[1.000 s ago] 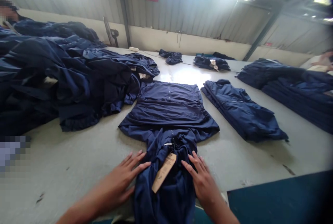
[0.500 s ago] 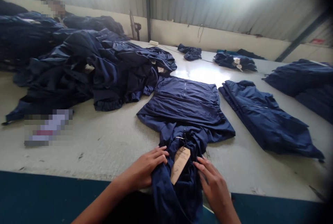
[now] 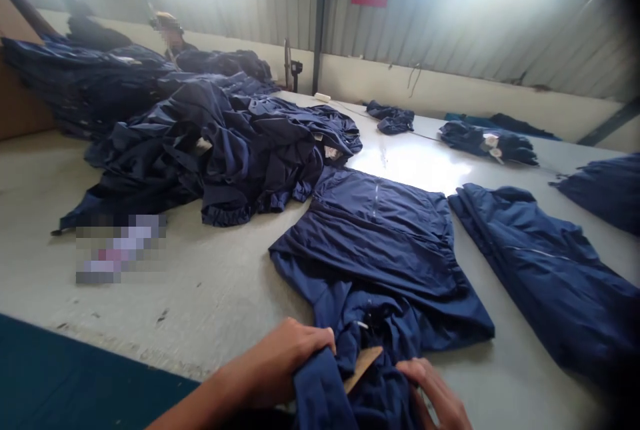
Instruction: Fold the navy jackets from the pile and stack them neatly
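A navy jacket [image 3: 385, 250] with a short zip lies spread on the table, its gathered hood end toward me at the near edge. My left hand [image 3: 290, 357] is closed round the left side of this hood end. On the opposite side, my right hand [image 3: 435, 387] has its thumb and fingers curled on the fabric, partly cut off by the frame's bottom. Between my hands a tan cardboard tag [image 3: 364, 367] stands tilted, its lower part tucked among the folds. A white piece of cord or trim shows just above the tag.
A heap of navy garments [image 3: 215, 143] covers the table's left. Folded navy garments [image 3: 545, 263] lie close on the right, with smaller bundles [image 3: 393, 117] farther back. A blurred pale item [image 3: 123, 247] lies at left. A person [image 3: 173, 37] is behind the heap.
My view has swung left and up, so things sit further right and lower. My hands have closed on the hood end, and its folds now cover more of the tag.
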Demonstrator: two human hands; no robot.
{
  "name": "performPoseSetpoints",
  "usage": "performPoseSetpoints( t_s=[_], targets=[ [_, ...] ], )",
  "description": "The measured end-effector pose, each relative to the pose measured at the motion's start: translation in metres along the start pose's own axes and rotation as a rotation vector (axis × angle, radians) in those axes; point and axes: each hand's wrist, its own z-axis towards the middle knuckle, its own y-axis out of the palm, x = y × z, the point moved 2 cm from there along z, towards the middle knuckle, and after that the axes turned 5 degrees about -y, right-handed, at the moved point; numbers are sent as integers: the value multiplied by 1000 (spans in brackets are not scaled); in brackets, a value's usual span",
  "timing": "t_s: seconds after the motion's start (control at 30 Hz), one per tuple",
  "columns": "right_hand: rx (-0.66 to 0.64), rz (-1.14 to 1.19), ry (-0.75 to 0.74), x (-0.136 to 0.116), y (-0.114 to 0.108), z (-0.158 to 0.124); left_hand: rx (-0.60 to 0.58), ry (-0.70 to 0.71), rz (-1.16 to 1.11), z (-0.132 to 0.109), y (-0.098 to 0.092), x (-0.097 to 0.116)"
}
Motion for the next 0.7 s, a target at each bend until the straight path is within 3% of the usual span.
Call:
performPoseSetpoints(
  t_s=[0.2, 0.37, 0.43, 0.53, 0.6, 0.7],
  targets=[
    [-104, 95, 30, -7, -54, 72, -99, 82, -139, 43, -88, 33],
    [-71, 136, 134, -3, -92, 159, 42, 97, -266, 110, -150, 36],
    [-46, 163, 124, 16, -100, 193, 141, 164, -323, 144, -168, 22],
    [58, 78, 97, 66, -108, 239, 281, 219, -329, 205, -190, -19],
    [111, -15, 109, 109, -110, 267, 396, 147, -206, 247, -202, -57],
    [75, -171, 142, 174, -99, 297, 439, 10, -15, 301, -206, -114]
  ],
)
